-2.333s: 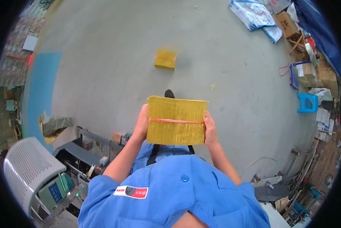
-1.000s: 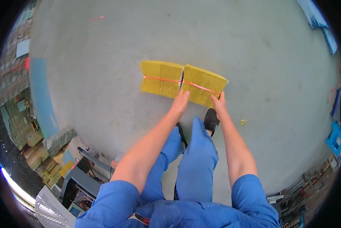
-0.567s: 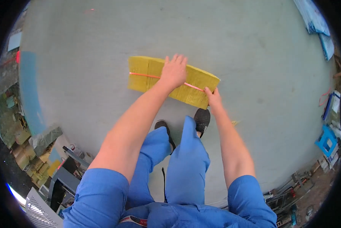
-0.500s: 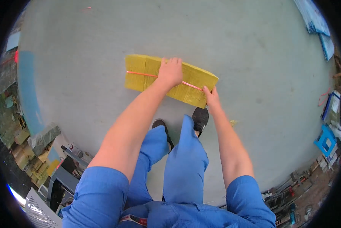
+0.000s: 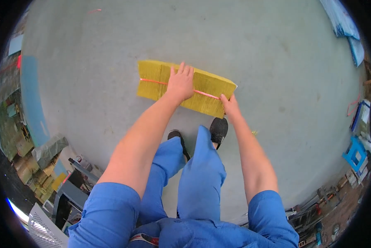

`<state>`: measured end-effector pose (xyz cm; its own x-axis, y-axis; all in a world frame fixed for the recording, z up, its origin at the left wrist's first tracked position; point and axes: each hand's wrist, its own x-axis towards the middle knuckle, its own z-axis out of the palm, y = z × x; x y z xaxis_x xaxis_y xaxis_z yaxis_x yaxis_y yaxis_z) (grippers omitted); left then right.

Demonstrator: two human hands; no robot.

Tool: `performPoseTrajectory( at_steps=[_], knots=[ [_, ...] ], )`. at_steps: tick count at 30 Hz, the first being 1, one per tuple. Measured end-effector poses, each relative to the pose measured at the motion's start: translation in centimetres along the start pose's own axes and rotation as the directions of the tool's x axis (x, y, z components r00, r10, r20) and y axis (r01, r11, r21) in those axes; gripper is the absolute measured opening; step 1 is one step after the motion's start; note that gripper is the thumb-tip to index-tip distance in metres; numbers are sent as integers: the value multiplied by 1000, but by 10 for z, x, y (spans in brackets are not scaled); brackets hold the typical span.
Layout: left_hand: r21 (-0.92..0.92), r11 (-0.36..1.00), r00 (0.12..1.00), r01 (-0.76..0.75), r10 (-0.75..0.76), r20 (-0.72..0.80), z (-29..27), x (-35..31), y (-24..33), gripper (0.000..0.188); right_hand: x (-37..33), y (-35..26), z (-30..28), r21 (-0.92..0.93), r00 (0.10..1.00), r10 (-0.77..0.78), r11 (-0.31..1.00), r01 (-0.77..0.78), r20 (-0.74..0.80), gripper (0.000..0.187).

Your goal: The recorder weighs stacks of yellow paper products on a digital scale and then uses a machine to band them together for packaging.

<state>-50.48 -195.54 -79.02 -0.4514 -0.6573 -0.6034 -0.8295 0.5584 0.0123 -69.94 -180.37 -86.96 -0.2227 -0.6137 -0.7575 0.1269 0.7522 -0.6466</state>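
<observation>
A long yellow bundle (image 5: 208, 84), ridged like a stack of many thin sheets, is held ahead of my feet and slants down to the right. Round its length runs a thin pink-red strap (image 5: 206, 94). My left hand (image 5: 180, 84) lies flat across the middle of the bundle, over the strap, its fingers stretched out toward the far edge. At the right end, my right hand (image 5: 231, 107) grips the corner with the thumb on the near face; its other fingers are partly hidden.
Grey floor (image 5: 90, 82) surrounds my shoes (image 5: 218, 129). A grey metal frame (image 5: 72, 194) and stacked materials (image 5: 34, 177) stand at left. On the right are a blue plastic stool (image 5: 354, 153) and wrapped bluish sheets (image 5: 340, 18). Pink strap scraps (image 5: 95, 10) lie far off.
My left hand has shifted slightly left along the bundle, and its fingers have straightened from curling over the far edge. My right hand stays at the right end.
</observation>
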Motion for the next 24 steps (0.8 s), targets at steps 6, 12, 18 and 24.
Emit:
performPoseTrajectory(
  at_steps=[6,12,18,24],
  knots=[
    [-577,816,947,-9,-180,-268,-37,-113,-14,74,-109,25,17,-104,955,63,990,-97,-290,67],
    [-874,443,939,199,-341,41,-57,-308,-26,33,-341,128,-43,-237,895,186,924,-299,-404,43],
    [-926,-378,1000,26,18,21,-268,-399,61,18,-491,85,-84,231,803,537,841,-489,-258,30],
    [-721,-373,800,-584,-119,-588,-485,-584,39,16,-559,-189,-5,271,987,-152,954,131,58,28]
  ],
)
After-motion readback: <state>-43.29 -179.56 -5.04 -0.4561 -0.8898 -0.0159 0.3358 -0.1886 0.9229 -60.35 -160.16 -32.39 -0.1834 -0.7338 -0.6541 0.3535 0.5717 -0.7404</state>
